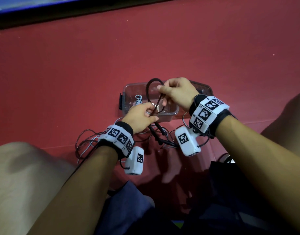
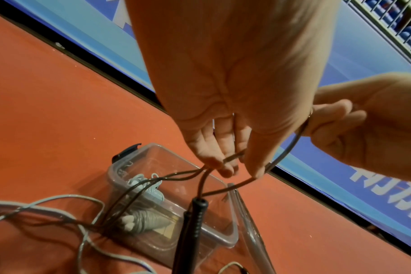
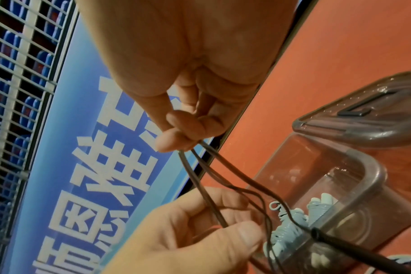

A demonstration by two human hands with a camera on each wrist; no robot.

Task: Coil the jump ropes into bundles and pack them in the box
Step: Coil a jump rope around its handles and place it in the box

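Note:
A black jump rope (image 1: 148,89) rises in a loop over the clear plastic box (image 1: 127,87). My left hand (image 1: 142,114) pinches several strands of its cord (image 2: 232,157), and the black handles (image 2: 195,213) hang below it. My right hand (image 1: 176,92) pinches the top of the loop (image 3: 192,148), just above and right of the left hand. A coiled light-blue jump rope (image 2: 143,187) lies inside the box (image 3: 368,166).
Loose grey and black cord (image 1: 84,143) lies on the red floor (image 1: 162,48) near my left wrist. The box's lid (image 3: 368,111) sits beside the box on the right. A blue banner wall (image 1: 44,5) borders the far side. My bare knees flank both arms.

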